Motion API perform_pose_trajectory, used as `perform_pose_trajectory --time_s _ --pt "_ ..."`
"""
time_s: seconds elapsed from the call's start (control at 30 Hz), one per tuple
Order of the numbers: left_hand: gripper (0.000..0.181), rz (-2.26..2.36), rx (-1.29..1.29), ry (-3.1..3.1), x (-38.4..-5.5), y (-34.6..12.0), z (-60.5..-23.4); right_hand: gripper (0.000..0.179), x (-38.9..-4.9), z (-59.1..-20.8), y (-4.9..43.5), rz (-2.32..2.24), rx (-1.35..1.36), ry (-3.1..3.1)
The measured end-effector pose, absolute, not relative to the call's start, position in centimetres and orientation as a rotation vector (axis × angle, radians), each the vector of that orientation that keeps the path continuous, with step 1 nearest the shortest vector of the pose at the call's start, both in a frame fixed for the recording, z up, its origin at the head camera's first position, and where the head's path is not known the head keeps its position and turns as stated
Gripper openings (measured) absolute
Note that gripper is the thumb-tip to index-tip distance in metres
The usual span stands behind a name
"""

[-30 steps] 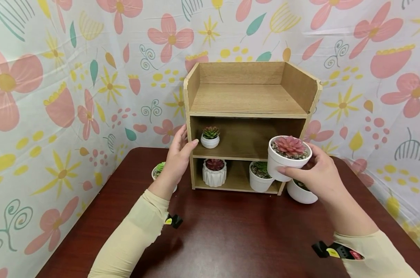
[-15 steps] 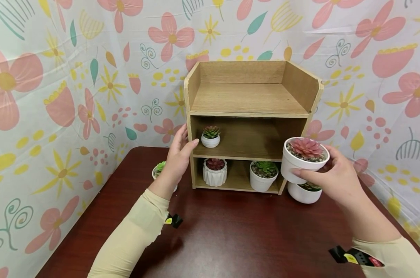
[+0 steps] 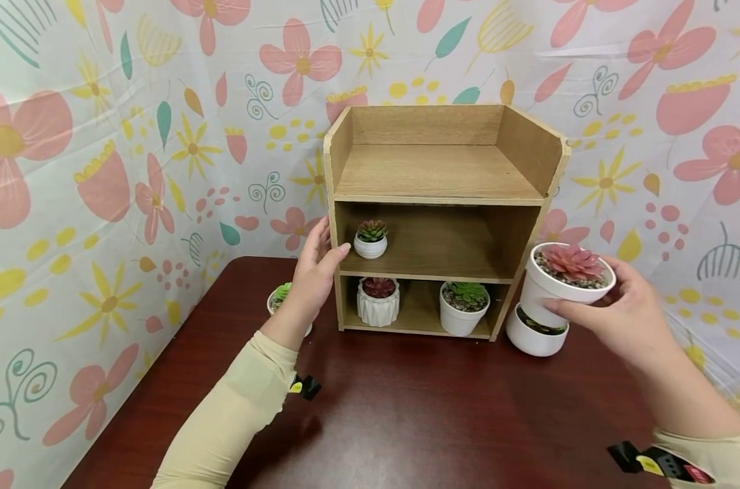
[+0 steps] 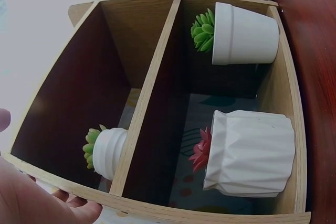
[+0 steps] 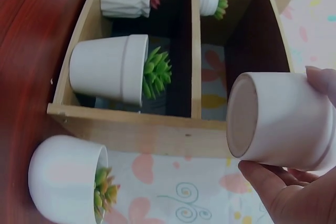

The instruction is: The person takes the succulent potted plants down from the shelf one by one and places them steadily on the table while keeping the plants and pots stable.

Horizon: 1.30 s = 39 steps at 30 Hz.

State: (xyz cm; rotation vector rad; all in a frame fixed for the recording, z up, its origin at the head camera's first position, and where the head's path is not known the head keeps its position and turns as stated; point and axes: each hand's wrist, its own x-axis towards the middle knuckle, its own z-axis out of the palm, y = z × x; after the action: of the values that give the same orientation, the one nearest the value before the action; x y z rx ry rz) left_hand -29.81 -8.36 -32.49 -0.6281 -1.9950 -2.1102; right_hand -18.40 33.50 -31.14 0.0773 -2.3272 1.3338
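Note:
My right hand [image 3: 629, 316] grips a white pot with a pink succulent [image 3: 568, 272] in the air, right of the shelf. In the right wrist view that pot's pale base [image 5: 243, 115] shows between thumb and fingers. It overlaps a low, rounded white pot [image 3: 536, 336] on the table, whose succulent shows in the right wrist view. My left hand [image 3: 311, 275] holds the left side panel of the wooden shelf [image 3: 437, 170], thumb at the front edge and fingers along the outside.
On the middle shelf sits a small potted succulent [image 3: 371, 239]. Below stand a fluted white pot with a dark red succulent [image 3: 378, 304] and a white pot with a green one [image 3: 463, 309]. Another green potted plant [image 3: 278, 299] is partly hidden behind my left arm. A patterned cloth [image 3: 223, 136] hangs behind.
My right hand has carried the pink succulent's pot rightward, from the shelf's right front to above the low rounded pot. My left hand has stayed on the shelf's side.

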Motion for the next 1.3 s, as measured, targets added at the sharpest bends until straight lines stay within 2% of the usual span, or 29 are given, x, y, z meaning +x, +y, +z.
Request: perform_pose_trajectory --time_s 0.2,0.77,1.17,1.3 --pt "0.07 -2.103 -0.624 -2.004 -29.8 -8.4 -32.5 0.067 -18.1 -31.4 34.6 1.323 0.048 -2.33" --pt "0.072 -2.097 -0.621 -2.023 -29.9 -8.4 -32.6 0.052 -16.8 -31.4 38.4 1.113 -0.184 -2.421" --pt "0.072 -2.116 -0.654 -2.009 -30.0 -8.4 -32.6 0.052 -17.6 -32.6 41.0 0.93 -0.277 -2.485" --pt "0.072 -2.122 -0.656 -2.004 -29.9 -8.4 -32.6 0.058 -18.0 -32.7 41.5 0.891 -0.298 -2.508"
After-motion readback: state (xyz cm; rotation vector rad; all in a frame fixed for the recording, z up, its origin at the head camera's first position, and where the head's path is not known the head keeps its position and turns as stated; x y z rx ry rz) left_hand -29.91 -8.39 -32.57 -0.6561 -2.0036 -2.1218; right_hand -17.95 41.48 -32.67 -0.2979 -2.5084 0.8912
